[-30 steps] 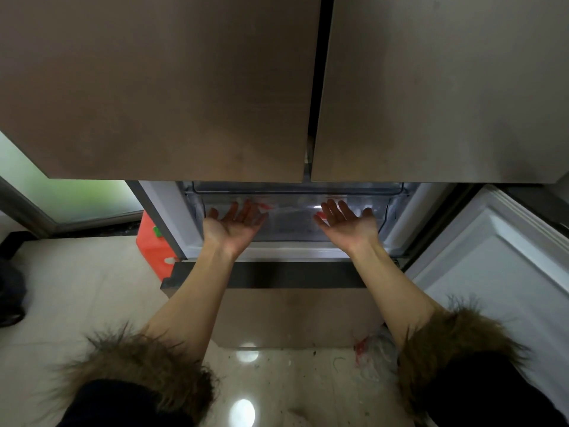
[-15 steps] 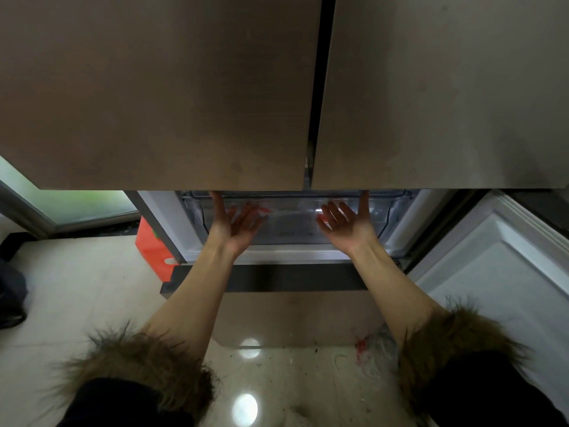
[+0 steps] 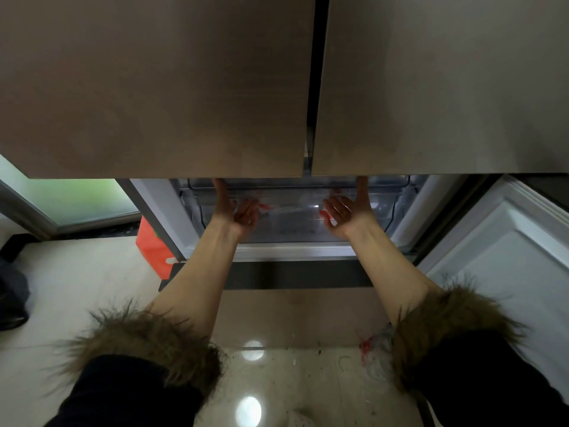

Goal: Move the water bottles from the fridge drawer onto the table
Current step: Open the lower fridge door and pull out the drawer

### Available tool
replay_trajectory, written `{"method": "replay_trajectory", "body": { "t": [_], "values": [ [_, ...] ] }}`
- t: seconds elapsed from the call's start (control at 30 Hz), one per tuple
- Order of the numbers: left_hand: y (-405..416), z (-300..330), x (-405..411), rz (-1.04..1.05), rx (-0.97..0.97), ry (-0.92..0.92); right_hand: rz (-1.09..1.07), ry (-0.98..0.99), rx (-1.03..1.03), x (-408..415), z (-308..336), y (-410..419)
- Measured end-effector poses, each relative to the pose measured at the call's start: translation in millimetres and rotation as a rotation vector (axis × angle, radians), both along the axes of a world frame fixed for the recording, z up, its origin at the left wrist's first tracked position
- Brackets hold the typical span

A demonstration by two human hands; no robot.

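Clear fridge drawer [image 3: 381,208] holds water bottle [image 3: 289,208]

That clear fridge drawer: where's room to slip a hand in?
The drawer front is bare between the left hand and right hand. Above it is crowded: both thumbs reach the rim just beneath the upper doors, so the gap is slim.
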State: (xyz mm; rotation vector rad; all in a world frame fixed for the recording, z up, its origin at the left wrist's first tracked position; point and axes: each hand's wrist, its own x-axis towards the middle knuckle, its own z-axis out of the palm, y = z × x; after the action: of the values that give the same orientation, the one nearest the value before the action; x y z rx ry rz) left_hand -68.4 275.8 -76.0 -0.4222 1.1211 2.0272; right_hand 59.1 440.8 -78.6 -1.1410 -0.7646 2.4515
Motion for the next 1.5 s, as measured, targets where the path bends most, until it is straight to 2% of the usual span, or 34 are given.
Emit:
{"method": "replay_trajectory", "body": {
  "t": [0.13,0.37,0.53,0.83,0.97,1.17,1.5],
  "values": [
    [-3,-8,4,0.016,0.025,0.008,0.006,-0.017,0.019,1,1,-2],
    [-16,-16,13,0.120,0.179,-0.039,-0.066,0.140,-0.063,15,-3,-11],
    [-20,-21,17,0.100,0.163,-0.037,-0.121,0.185,-0.137,18,-8,-15],
    [-15,-21,14,0.118,0.086,-0.048,-0.143,0.172,-0.151,17,-8,-14],
    [-14,-14,14,0.196,0.201,-0.112,-0.140,0.139,-0.130,16,-2,-16],
    [-19,-10,22,0.203,0.291,-0.176,-0.183,0.170,-0.165,21,2,-23],
    [-46,-16,61,0.272,0.205,-0.196,-0.176,0.169,-0.134,62,-8,-50]
  ]
}}
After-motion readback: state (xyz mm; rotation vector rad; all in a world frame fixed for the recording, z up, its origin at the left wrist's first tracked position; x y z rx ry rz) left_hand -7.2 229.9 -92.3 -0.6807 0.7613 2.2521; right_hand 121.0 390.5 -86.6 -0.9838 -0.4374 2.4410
